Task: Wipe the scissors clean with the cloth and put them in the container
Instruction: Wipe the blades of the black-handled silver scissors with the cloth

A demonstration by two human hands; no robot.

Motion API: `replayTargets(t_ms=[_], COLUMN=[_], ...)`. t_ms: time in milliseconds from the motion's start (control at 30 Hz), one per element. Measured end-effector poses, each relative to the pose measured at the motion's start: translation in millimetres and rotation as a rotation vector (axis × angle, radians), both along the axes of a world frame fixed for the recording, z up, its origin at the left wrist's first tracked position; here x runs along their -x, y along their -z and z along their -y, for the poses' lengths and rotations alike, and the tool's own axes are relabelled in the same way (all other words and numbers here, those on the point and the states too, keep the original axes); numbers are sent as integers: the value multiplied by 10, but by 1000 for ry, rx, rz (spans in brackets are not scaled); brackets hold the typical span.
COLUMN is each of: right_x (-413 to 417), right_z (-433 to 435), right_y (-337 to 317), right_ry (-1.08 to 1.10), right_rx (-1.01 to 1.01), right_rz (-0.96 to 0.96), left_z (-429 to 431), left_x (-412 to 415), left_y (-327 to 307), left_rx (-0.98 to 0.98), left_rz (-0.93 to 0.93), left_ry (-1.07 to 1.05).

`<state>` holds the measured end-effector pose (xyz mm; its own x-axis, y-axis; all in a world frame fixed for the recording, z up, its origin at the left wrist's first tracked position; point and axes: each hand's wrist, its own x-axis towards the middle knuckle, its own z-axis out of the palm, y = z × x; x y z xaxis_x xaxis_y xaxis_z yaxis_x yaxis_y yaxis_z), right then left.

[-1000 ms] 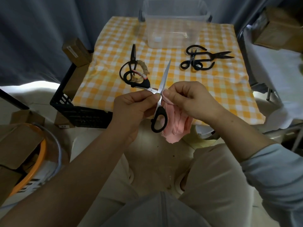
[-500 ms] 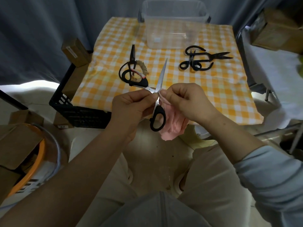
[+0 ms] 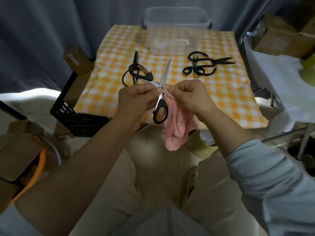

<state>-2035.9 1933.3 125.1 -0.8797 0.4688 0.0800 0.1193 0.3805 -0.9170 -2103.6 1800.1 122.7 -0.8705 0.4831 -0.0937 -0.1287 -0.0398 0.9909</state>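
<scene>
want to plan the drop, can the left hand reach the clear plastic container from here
Probably yes: the lidless clear plastic container sits straight ahead, nothing tall between, but the left hand grips black-handled scissors.

A single wide-angle camera, worn on the person's head, looks forward and steeply down. It sits close above the lap. Both forearms rise from the bottom corners, and the left hand (image 3: 136,97) and right hand (image 3: 190,96) meet near mid-frame. Beyond them the checked table (image 3: 230,92) stretches away from the viewer, with the clear container (image 3: 175,31) at its far edge near the top. Straight edges bow toward the frame's borders
</scene>
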Motion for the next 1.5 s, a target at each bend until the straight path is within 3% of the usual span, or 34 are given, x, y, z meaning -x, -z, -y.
replayTargets(t_ms=[233,433,733,967,1100,1333,1500], right_x=[200,425,670,840,788,773,696], right_z=[-386,-552,-838,-958,-1025,-997,-1057], right_y=[127,205,109,187,153,201,239], right_ry=[-73,108,107,152,88,151,35], right_rx=[128,83,92,-38,22,-9,90], right_rz=[31,-91,-101,-161,-52,-150,-59], left_z=[-318,-593,-952,-1091,-1138,-1155,-1113], left_x=[349,551,829,1000,1023,952,925], left_y=[110,120,71,152,179,214,279], left_rx=[27,9,-63,-62,-47,-45,-33], left_rz=[-40,-187,-95,-74,-68,-77,-68], left_ry=[48,83,92,103,99,101,80])
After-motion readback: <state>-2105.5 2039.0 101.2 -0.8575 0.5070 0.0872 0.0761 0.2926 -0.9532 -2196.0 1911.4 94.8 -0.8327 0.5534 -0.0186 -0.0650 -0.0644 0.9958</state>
